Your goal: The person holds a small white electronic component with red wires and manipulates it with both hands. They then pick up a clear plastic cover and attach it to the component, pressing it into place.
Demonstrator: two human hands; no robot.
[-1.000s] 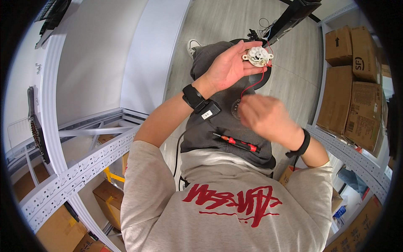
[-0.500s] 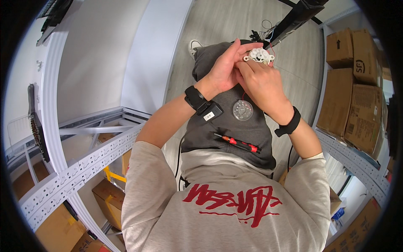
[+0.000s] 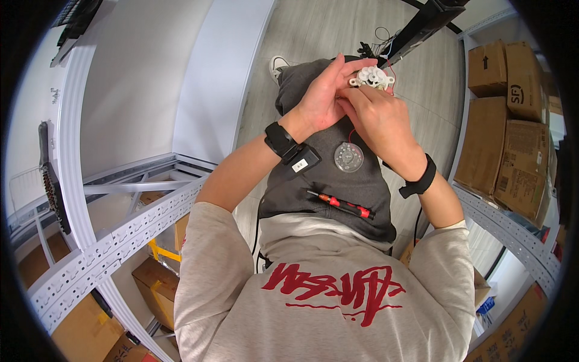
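Note:
Above my knees, my left hand (image 3: 324, 96) cradles a white plastic gear assembly (image 3: 372, 77) with side lugs, its fingers reaching behind it. My right hand (image 3: 381, 114) is bent in at the near edge of the assembly, fingertips pressed together; what they pinch, if anything, is hidden. A thin red wire runs from under my right hand to a clear round disc (image 3: 348, 157) with small metal parts in it, resting on my thigh. Closer to my waist, a red and black screwdriver (image 3: 342, 206) lies across my lap.
White metal shelving (image 3: 120, 241) flanks me on the left. On the right, cardboard boxes (image 3: 482, 139) are stacked on a rack. A black stand (image 3: 425, 30) with loose cables rises from the floor ahead. A black box with a white label (image 3: 301, 161) sits by my left wrist.
My right hand and wrist have shifted slightly to the right. The gear assembly has turned or tilted a little in my hands. The disc and screwdriver stay nearly in place.

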